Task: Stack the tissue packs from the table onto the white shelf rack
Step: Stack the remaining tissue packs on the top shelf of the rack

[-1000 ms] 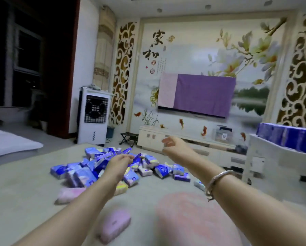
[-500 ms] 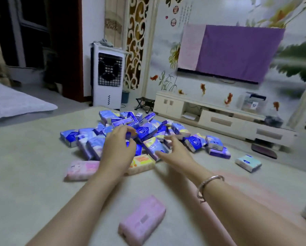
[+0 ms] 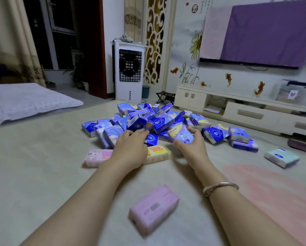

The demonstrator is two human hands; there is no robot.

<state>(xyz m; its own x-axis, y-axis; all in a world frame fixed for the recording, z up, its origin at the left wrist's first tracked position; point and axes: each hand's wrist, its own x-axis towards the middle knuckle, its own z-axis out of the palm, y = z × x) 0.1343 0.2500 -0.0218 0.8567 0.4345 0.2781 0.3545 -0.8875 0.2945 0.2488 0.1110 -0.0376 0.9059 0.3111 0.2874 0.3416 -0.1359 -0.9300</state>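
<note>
Dozens of blue plastic-wrapped tissue packs (image 3: pixel 159 121) heaped on a pale beige table surface (image 3: pixel 33 174), some lying flat, some tilted against one another. Both bare arms stretched forward to the near edge of the heap. Left hand (image 3: pixel 130 148) laid palm down, fingers extended and close together, tips touching a blue pack at the front of the pile; no curl around anything visible. Right hand (image 3: pixel 190 144), with a silver bangle (image 3: pixel 219 188) on its wrist, clasping a blue-and-yellow soft pack (image 3: pixel 180 134) at the pile's front, thumb on the near left side, fingers wrapped over the far right edge.

Scattered apart from the heap: a pink cartoon-printed pack (image 3: pixel 97 157) just left of the left wrist, a yellow pack (image 3: pixel 157 153) between the two wrists, a plain pink pack (image 3: pixel 154 208), blurred, nearer the camera between the forearms, and a pale green-blue pack (image 3: pixel 282 157) well off to the right. White shelf rack out of view. Behind: a white tower air cooler (image 3: pixel 129 71), a cream low cabinet (image 3: pixel 237 109), a purple cloth (image 3: pixel 269 31) over a wall screen.
</note>
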